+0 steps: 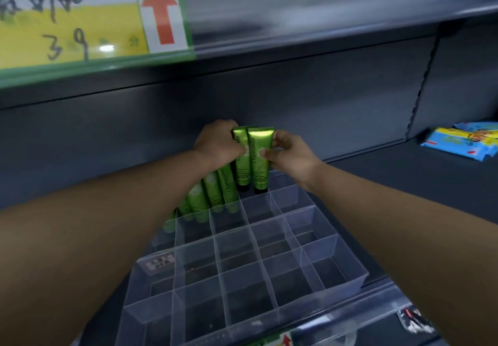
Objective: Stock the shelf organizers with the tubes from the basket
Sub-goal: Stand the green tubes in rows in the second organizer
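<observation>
Clear plastic gridded organizer (334, 254): front cells open from above; back-left cells filled by green plastic tubes (213, 192). Dark grey metal shelf (296, 57) overhead.

Bright green tubes (260, 154) with black caps, clear see-through organizer (318, 238), dark grey shelf (404, 184), yellow-green price tag (72, 22) with a red arrow.

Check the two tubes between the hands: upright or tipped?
Upright: the two tubes stand black caps down at the clear organizer, gripped by left hand and right hand; neighbouring tubes lean.
</observation>
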